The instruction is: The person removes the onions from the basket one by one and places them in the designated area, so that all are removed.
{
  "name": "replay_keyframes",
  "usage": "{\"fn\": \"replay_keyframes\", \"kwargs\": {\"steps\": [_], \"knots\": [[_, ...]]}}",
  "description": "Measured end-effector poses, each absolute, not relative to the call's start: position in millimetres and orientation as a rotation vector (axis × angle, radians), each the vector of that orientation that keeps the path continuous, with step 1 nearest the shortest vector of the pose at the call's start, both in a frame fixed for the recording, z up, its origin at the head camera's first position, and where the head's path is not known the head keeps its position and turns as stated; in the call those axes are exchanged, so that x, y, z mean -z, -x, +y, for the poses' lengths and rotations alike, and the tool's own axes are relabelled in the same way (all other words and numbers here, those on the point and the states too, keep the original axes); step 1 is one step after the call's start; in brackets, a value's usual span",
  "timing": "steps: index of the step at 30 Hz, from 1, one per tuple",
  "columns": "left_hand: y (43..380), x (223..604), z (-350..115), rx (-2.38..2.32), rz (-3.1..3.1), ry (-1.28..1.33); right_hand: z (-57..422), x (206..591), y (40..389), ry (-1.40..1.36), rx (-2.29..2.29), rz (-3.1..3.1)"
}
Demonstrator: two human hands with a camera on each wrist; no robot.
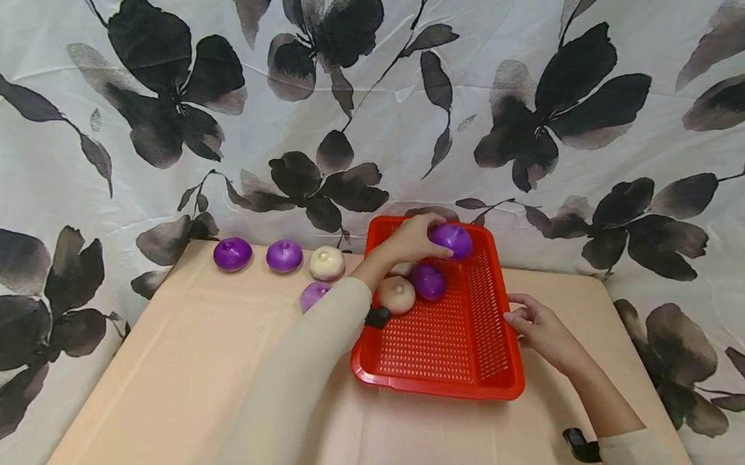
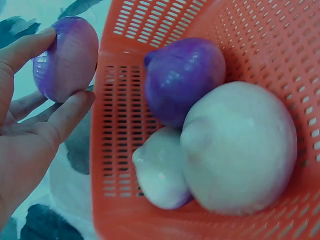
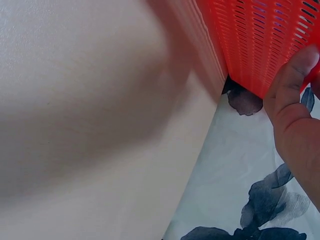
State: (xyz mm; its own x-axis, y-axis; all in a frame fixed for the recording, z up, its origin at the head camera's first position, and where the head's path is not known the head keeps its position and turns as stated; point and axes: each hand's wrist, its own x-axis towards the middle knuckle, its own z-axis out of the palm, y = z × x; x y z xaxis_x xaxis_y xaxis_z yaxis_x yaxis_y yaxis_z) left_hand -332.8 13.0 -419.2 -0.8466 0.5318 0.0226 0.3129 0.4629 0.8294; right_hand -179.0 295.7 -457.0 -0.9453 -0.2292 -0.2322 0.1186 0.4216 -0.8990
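My left hand [image 1: 413, 238] pinches a purple onion [image 1: 454, 242] above the far end of a red plastic basket [image 1: 513, 369]. In the left wrist view the thumb and fingers hold that onion [image 2: 67, 60] at its sides. Inside the basket lie another purple onion [image 1: 429, 282], a large pale onion [image 1: 397, 295] and a smaller white onion [image 2: 162, 167], partly hidden in the head view. My right hand [image 1: 542, 332] holds the basket's right rim, its thumb against the outer wall in the right wrist view; some fingers are hidden there.
Left of the basket on the beige table [image 1: 211, 365] stand two purple onions, one far left [image 1: 233, 254], and a white onion [image 1: 327, 263]. A light purple onion [image 1: 314, 295] is partly covered by the left sleeve. A floral cloth [image 1: 418, 121] hangs behind the table.
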Motion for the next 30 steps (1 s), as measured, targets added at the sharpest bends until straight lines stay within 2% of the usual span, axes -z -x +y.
{"fn": "replay_keyframes", "kwargs": {"steps": [11,30], "knots": [[315.1,387.8,-22.1,-1.437,2.509,-0.862,295.4,456.4,178.8,0.111,1.547,2.349],[275.9,382.9,-140.4,-1.572,2.581,-0.662,298.2,458.3,179.6,0.094,1.497,2.388]]}}
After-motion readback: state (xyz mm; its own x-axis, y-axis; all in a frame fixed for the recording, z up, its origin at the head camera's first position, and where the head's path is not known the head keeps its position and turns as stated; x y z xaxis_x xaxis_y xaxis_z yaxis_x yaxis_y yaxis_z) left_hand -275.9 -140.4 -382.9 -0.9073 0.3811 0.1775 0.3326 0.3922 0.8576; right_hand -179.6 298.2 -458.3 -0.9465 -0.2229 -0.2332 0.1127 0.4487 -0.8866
